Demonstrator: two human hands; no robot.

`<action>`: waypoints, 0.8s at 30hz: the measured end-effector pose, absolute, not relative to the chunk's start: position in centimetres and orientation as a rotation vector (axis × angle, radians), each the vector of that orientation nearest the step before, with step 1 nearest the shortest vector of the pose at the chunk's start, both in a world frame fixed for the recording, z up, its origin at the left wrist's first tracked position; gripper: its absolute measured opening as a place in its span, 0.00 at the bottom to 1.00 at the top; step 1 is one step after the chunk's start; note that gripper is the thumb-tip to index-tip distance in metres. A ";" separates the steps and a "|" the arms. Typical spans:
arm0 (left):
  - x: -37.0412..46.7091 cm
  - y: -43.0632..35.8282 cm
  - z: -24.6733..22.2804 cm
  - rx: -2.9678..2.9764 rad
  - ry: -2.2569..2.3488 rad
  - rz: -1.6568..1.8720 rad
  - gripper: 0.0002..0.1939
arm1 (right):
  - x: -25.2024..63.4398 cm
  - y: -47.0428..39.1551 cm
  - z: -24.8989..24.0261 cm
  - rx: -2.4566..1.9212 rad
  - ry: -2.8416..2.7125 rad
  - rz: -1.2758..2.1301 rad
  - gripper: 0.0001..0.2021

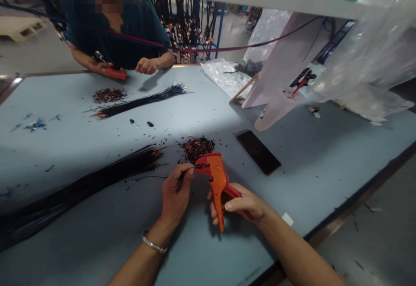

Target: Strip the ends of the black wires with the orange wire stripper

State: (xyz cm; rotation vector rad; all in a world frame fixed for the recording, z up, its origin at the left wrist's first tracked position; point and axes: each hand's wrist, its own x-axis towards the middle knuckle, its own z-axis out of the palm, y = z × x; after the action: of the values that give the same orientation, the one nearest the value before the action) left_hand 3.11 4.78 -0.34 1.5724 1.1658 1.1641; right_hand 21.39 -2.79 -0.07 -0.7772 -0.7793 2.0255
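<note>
My right hand (238, 203) is wrapped round the handles of an orange and red wire stripper (217, 175), its jaws pointing up and to the left. Between thumb and fingers, my left hand (178, 186) pinches a thin black wire (194, 167) whose end is at the stripper's jaws. Just behind the tool lies a pile of black and copper-coloured wire scraps (198, 147). To the left of my left hand, a thick bundle of black wires (97, 182) stretches across the table, with copper showing at its near-hand ends.
Across the table (302, 147) a person (120, 30) holds a red tool (116, 73). Before them lie another wire bundle (139, 102) and a scrap pile (108, 95). A phone (258, 151) lies right of my tool, near a white cup (279, 108) and plastic bags (360, 91).
</note>
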 end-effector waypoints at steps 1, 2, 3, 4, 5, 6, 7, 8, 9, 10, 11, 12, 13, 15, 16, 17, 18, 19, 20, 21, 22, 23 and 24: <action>3.1 4.8 -0.4 1.580 1.163 1.160 0.07 | 21.4 -2.8 -0.1 -0.783 -0.782 2.022 0.19; 3.1 4.8 -0.5 1.585 1.159 1.157 0.07 | 21.4 -2.8 -0.2 -0.788 -0.785 2.016 0.20; 3.1 4.8 -0.6 1.590 1.154 1.158 0.07 | 21.4 -2.8 -0.2 -0.793 -0.789 2.009 0.20; 3.1 4.8 -0.6 1.595 1.149 1.163 0.07 | 21.4 -2.8 -0.3 -0.797 -0.790 2.003 0.20; 3.1 4.8 -0.7 1.601 1.143 1.168 0.07 | 21.4 -2.8 -0.3 -0.800 -0.791 2.000 0.20; 3.1 4.8 -0.7 1.608 1.138 1.173 0.07 | 21.4 -2.7 -0.4 -0.803 -0.792 1.997 0.20; 3.1 4.8 -0.7 1.615 1.135 1.178 0.07 | 21.4 -2.7 -0.4 -0.808 -0.795 1.995 0.20; 3.1 4.8 -0.7 1.622 1.133 1.182 0.07 | 21.4 -2.7 -0.4 -0.814 -0.799 1.992 0.20; 3.1 4.8 -0.7 1.629 1.130 1.186 0.06 | 21.4 -2.7 -0.4 -0.819 -0.804 1.991 0.20; 3.1 4.8 -0.6 1.636 1.126 1.190 0.06 | 21.3 -2.7 -0.3 -0.826 -0.806 1.988 0.20; 3.1 4.8 -0.6 1.643 1.120 1.196 0.06 | 21.3 -2.8 -0.3 -0.835 -0.806 1.983 0.20; 3.0 4.8 -0.5 1.649 1.114 1.202 0.06 | 21.3 -2.8 -0.3 -0.845 -0.804 1.977 0.20; 3.0 4.7 -0.5 1.655 1.108 1.205 0.06 | 21.2 -2.8 -0.3 -0.857 -0.801 1.972 0.20; 2.9 4.7 -0.4 1.664 1.102 1.209 0.06 | 21.1 -2.9 -0.3 -0.882 -0.801 1.959 0.20; 2.9 4.7 -0.4 1.664 1.101 1.207 0.06 | 21.0 -2.9 -0.3 -0.893 -0.804 1.951 0.20; 2.9 4.7 -0.4 1.660 1.101 1.207 0.06 | 20.9 -2.9 -0.3 -0.901 -0.807 1.942 0.20; 2.9 4.7 -0.4 1.653 1.101 1.205 0.07 | 20.8 -3.0 -0.4 -0.909 -0.809 1.933 0.19; 2.9 4.8 -0.4 1.643 1.102 1.204 0.07 | 20.7 -3.0 -0.4 -0.917 -0.811 1.923 0.19; 3.0 4.8 -0.5 1.633 1.102 1.202 0.07 | 20.7 -3.0 -0.5 -0.925 -0.811 1.916 0.19; 3.0 4.8 -0.5 1.620 1.103 1.201 0.07 | 20.6 -3.1 -0.5 -0.933 -0.810 1.909 0.19; 3.0 4.8 -0.6 1.604 1.107 1.198 0.07 | 20.5 -3.1 -0.6 -0.941 -0.809 1.903 0.19; 3.0 4.8 -0.6 1.588 1.111 1.193 0.07 | 20.4 -3.1 -0.6 -0.947 -0.810 1.897 0.19; 3.0 4.8 -0.7 1.572 1.117 1.190 0.07 | 20.4 -3.2 -0.7 -0.952 -0.810 1.892 0.19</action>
State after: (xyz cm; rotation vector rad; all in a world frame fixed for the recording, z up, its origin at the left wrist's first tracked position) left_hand 3.02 4.78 -0.68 1.5716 1.1165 1.1900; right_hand 20.37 -3.15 -0.65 -0.9520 -0.8100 1.8919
